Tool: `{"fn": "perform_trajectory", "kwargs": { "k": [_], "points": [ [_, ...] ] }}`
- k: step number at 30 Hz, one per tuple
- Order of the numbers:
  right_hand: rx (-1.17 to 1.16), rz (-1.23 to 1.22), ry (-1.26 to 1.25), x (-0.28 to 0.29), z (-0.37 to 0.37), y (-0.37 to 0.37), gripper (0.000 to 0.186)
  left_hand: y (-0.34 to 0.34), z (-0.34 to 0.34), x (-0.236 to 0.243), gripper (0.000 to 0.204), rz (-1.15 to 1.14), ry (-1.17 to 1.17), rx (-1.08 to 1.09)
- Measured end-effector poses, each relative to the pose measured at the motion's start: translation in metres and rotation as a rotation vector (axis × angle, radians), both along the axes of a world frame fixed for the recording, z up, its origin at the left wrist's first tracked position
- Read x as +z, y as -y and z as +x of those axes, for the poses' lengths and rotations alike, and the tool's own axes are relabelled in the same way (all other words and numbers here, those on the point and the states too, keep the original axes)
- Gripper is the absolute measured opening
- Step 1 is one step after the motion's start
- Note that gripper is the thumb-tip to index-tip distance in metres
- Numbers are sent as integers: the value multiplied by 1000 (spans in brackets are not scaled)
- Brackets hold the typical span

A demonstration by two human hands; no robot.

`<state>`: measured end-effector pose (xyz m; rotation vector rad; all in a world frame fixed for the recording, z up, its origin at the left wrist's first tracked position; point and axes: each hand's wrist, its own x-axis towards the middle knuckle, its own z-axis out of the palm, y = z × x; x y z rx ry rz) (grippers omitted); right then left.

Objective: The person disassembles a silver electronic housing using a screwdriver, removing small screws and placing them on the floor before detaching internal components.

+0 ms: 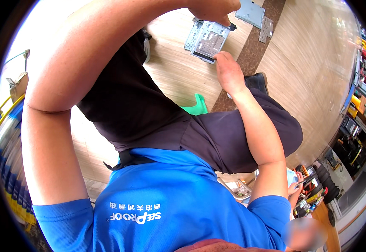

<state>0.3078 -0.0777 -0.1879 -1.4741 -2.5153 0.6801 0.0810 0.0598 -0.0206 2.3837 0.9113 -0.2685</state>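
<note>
A grey-blue perforated metal case (217,30), like an electronics housing, is tilted above the floor at the top of the view. My right hand (230,72) is closed on its near edge, fingertips beside a dark strip. Over its far end reaches my left hand (214,8), with curled fingers and the thumb against the far edge by a black corner piece. The upper frame edge cuts off part of this hand. Right of the case lie a flat blue-grey metal panel (250,14) and a slotted metal strip (266,30).
My bent legs in dark trousers (229,138) flank a green plastic piece (197,105). The tiled floor (305,46) has a brown band. Tools and goods fill shelves (365,80) at right. Another person's hand (295,185) shows behind my right arm. Blue-and-yellow items (13,168) stand at left.
</note>
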Motion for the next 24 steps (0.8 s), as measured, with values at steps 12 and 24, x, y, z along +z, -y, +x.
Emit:
{"fn": "perform_trajectory", "kwargs": {
  "k": [12,24],
  "points": [
    [35,8,154,1,-8,1,11,1,1,-1,29,19,-5,0],
    [28,-28,336,-2,-10,-1,23,3,1,-2,29,11,4,8]
  ]
}}
